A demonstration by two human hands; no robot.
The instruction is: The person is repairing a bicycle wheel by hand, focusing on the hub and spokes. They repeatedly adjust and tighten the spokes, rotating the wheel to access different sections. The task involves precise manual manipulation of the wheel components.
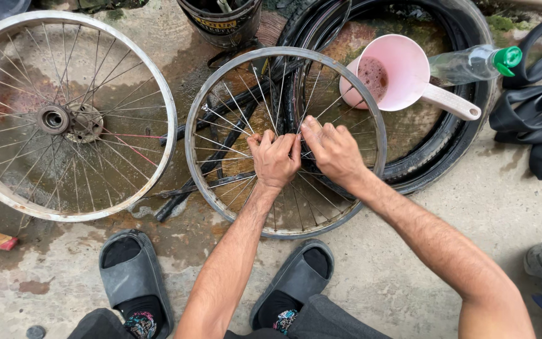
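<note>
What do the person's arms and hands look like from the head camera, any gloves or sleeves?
Both are bare: the left hand and right hand wear no gloves, rings or watch that show. No sleeves reach the forearms, which carry dark hair. Fingers look a little grimy. No markings or bandages show.

Both forearms are bare, with no sleeves, watch or rings on the left hand (275, 160) or right hand (334, 150). Grey slides (134, 276) sit at 6 o'clock over dark patterned socks (139, 323), with grey trousers (327, 320) beside them.
</note>
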